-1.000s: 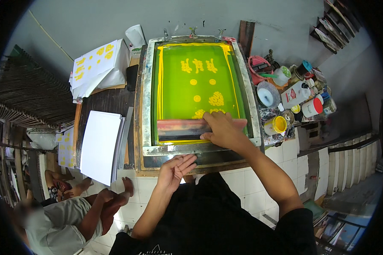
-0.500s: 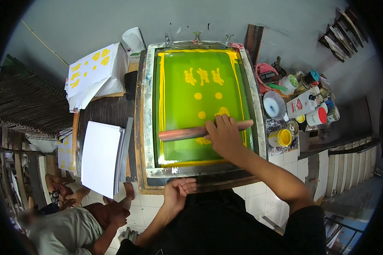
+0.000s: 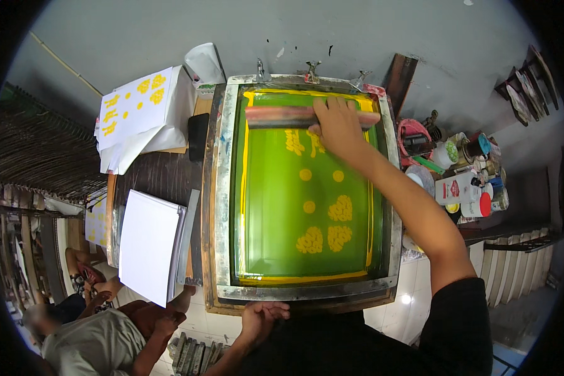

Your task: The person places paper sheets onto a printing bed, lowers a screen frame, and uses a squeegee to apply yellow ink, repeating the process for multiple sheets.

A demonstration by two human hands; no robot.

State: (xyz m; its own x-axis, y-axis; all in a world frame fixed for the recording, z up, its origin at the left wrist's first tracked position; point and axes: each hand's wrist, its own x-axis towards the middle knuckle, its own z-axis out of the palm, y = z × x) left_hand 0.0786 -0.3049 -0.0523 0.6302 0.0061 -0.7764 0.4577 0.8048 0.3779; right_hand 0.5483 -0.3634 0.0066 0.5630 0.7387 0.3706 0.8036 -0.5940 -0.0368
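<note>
My right hand (image 3: 339, 125) is closed over a long squeegee (image 3: 282, 117) with a reddish, worn wooden handle. It lies crosswise on the green mesh of a screen-printing frame (image 3: 307, 292), near the far end. Yellow shapes and dots (image 3: 305, 175) show in the mesh, and yellow ink lines its edges. The squeegee and my hand cover part of the far row of shapes. My left hand (image 3: 265, 319) rests at the frame's near edge, fingers loosely curled with nothing visible in them.
Left of the frame lie a stack of white paper (image 3: 149, 244) and a yellow-printed sheet (image 3: 135, 106) on a pile. Bottles and tubs (image 3: 464, 188) crowd the right side. Clamps (image 3: 312, 70) hold the frame's far edge. Another person (image 3: 100, 341) sits at lower left.
My right hand has pushed the squeegee from the near part of the screen to its far end, uncovering the near shapes. My left hand stays by the near edge. The view has shifted slightly.
</note>
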